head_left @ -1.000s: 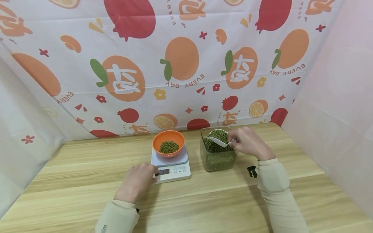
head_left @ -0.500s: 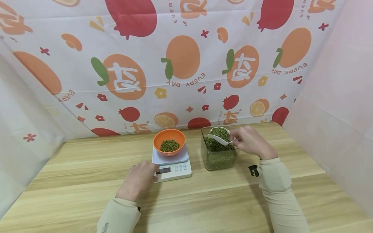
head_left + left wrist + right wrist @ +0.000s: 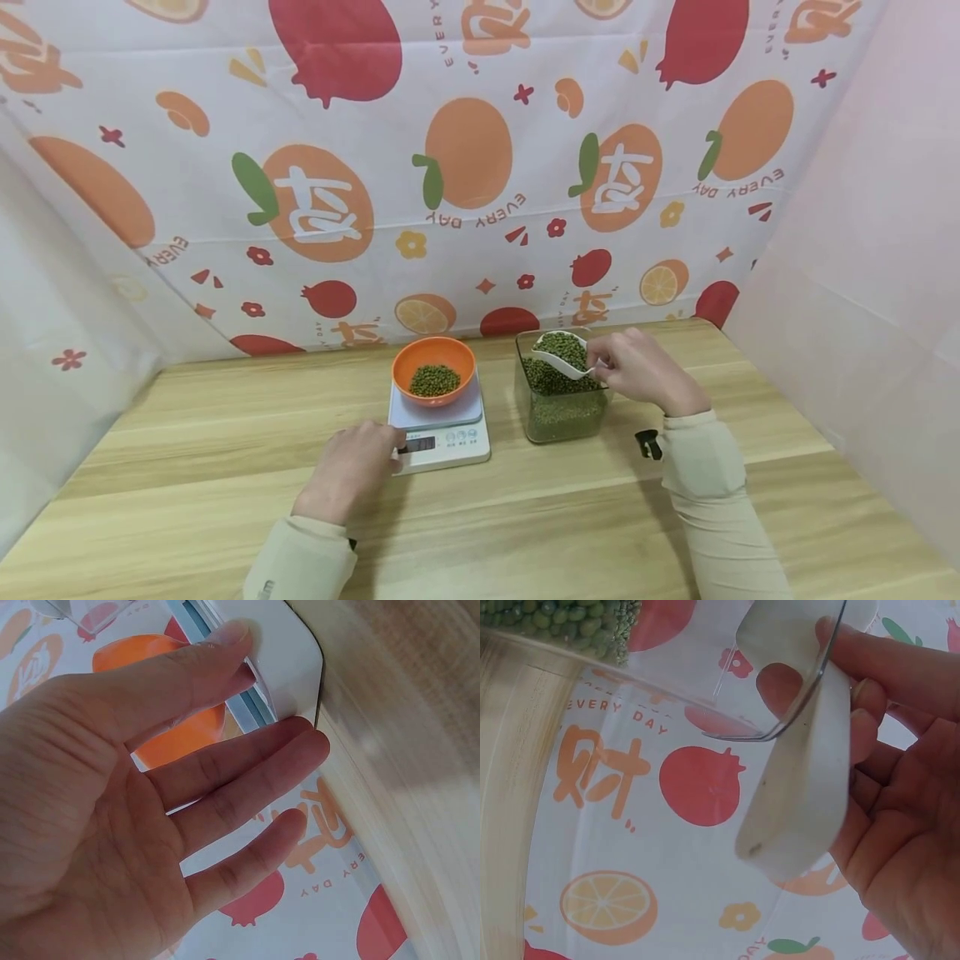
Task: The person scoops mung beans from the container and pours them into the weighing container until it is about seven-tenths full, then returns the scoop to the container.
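Right hand (image 3: pixel 637 372) pinches spoon (image 3: pixel 564 365) of beans (image 3: pixel 564 342) over tub (image 3: pixel 567 417). Bowl (image 3: pixel 403 367) on scale (image 3: pixel 446 456) part-filled; spoonful not in bowl, plenty left in tub. Left hand (image 3: pixel 352 468) touches scale, fingers loosely straight.

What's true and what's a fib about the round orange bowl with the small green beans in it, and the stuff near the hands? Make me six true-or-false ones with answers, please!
1. The round orange bowl sits on the flat white digital scale. True.
2. The right hand holds the curved white scoop. True.
3. The scoop is over the bowl. False: it is at the mouth of the square clear-walled container.
4. The left hand touches the scale. True.
5. The bowl is full to the rim. False: the small green beans cover only its bottom.
6. The container is left of the bowl. False: it is to the right.
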Demonstrator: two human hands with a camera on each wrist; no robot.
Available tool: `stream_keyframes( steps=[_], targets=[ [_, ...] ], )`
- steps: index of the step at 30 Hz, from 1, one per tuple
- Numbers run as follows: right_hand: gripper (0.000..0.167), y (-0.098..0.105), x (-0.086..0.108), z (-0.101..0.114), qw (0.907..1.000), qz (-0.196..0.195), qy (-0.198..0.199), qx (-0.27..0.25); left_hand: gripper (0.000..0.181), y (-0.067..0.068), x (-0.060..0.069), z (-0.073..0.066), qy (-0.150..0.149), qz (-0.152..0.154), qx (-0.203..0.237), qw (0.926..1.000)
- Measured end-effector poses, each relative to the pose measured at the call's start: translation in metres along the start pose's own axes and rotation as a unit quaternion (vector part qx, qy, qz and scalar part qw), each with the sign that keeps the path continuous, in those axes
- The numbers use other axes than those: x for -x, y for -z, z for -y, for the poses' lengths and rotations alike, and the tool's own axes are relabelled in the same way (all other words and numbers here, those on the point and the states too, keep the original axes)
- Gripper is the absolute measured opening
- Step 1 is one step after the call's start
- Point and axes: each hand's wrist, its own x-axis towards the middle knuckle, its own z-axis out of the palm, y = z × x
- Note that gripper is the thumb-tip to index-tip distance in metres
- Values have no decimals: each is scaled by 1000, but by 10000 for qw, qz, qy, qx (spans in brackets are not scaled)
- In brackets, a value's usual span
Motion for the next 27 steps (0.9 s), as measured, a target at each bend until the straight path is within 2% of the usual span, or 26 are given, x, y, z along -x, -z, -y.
stream_keyframes(
  steps=[18, 27],
  targets=[
    [20, 8, -5, 4, 9996, -80, 204, 152, 12, -1, 1, 0, -10, -64, 61, 10000],
    [24, 11, -9, 8, 9991, -176, 295, 234, 12, 0, 2, -1, 7, -18, 89, 10000]
  ],
)
